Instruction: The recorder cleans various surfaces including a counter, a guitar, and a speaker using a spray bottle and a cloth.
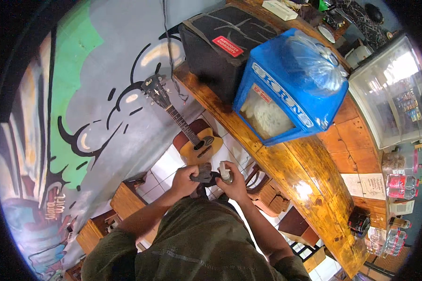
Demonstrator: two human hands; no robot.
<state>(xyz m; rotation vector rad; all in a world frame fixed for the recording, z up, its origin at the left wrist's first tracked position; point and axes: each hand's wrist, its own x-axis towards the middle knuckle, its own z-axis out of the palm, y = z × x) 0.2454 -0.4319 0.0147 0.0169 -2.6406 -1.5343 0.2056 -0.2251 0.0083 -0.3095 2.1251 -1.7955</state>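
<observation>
My left hand (184, 181) is closed around a dark grey cloth (203, 174), which bunches up between my two hands. In my right hand (234, 183) is a small clear spray bottle (225, 173) with a whitish top, held upright with my fingers wrapped round it. The cloth's dark end reaches close to the bottle; whether they touch I cannot tell. Just beyond my hands stands an acoustic guitar (190, 149) with a pale wooden top and dark pickguard, its neck leaning toward the painted wall. Neither hand is on the guitar.
A varnished wooden counter (309, 173) runs along my right, bearing a blue box with a clear window (267, 117) and a black speaker (215, 56). A wicker chair (269, 199) sits below it. The painted wall (112, 61) and wooden furniture (131, 203) are at left.
</observation>
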